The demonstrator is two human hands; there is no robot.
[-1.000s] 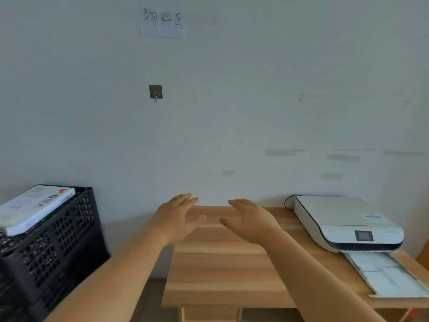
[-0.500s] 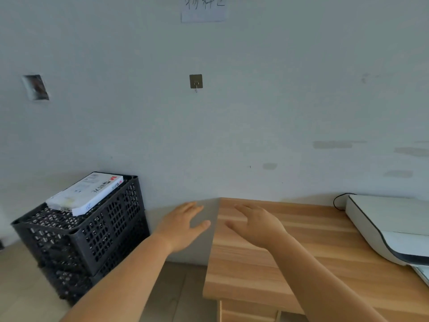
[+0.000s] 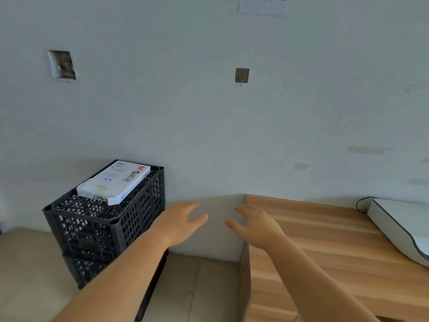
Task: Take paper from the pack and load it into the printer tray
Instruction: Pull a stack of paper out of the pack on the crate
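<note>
Your left hand [image 3: 178,223] and right hand [image 3: 256,225] hang spread and empty, grasping nothing, just right of the black crate [image 3: 104,224]. The paper pack [image 3: 113,182] lies flat on top of that crate. The printer [image 3: 401,228] sits well right of it, on the table [image 3: 325,252].

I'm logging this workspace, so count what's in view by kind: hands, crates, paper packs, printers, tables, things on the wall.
Hands: 2 (left, right)
Crates: 2, stacked (upper, lower)
Paper pack: 1
Printer: 1
Table: 1
Wall items: 3 (hook, paper sign, wall opening)
Total: 10
</note>
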